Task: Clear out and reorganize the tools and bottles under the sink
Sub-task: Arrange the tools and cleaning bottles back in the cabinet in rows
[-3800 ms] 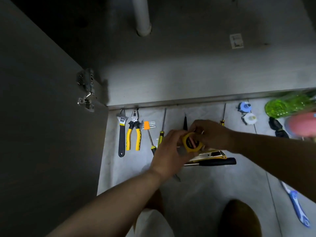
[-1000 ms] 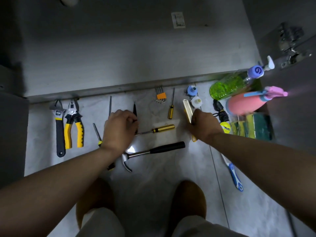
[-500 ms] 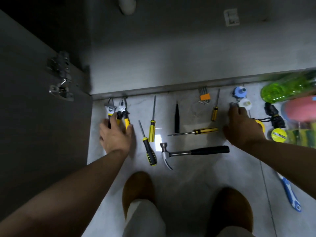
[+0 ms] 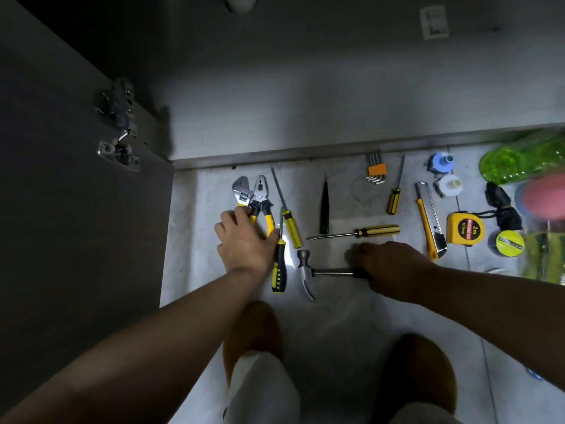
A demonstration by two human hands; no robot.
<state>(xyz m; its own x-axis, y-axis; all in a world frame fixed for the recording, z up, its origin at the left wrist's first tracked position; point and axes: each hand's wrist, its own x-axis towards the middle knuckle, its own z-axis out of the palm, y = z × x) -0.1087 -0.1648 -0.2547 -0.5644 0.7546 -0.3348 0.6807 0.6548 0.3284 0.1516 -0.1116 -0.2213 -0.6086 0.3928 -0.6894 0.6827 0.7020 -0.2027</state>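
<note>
- Brown slippers (image 4: 415, 362) and pale shorts (image 4: 263, 390) fill the near edge, above smooth grey floor tiles (image 4: 336, 332) that glare white between the hands.
- The right hand (image 4: 394, 267) lies over the black grip of the hammer (image 4: 305, 269). Its fingers are curled round the grip, though they are blurred. The steel head and claw stick out to the left.
- The left hand (image 4: 244, 243) is curled over the handles of the adjustable wrench (image 4: 241, 191) and the yellow-sleeved pliers (image 4: 260, 194), whose metal heads sit side by side.
- Just right of that hand lie a ribbed black-and-yellow screwdriver (image 4: 278, 270) and an amber-handled screwdriver (image 4: 290, 228), crowding the pliers.
- Beyond the hammer are a crosswise screwdriver (image 4: 376, 231), a tapered black spike (image 4: 324, 209), a short screwdriver (image 4: 394, 200) and hex keys (image 4: 376, 171) in an orange clip.
- Further right are a utility knife (image 4: 428, 218), a tape measure (image 4: 464, 231), a yellow tape roll (image 4: 510, 243), and a blurred green bottle (image 4: 526, 160) and pink bottle (image 4: 544, 200).
- Farthest is the brushed-metal cabinet floor (image 4: 305, 102) behind a raised lip, with a dark open door (image 4: 76, 209) and its steel hinge (image 4: 119, 130) on the left and a white pipe (image 4: 240, 1) at the top.
</note>
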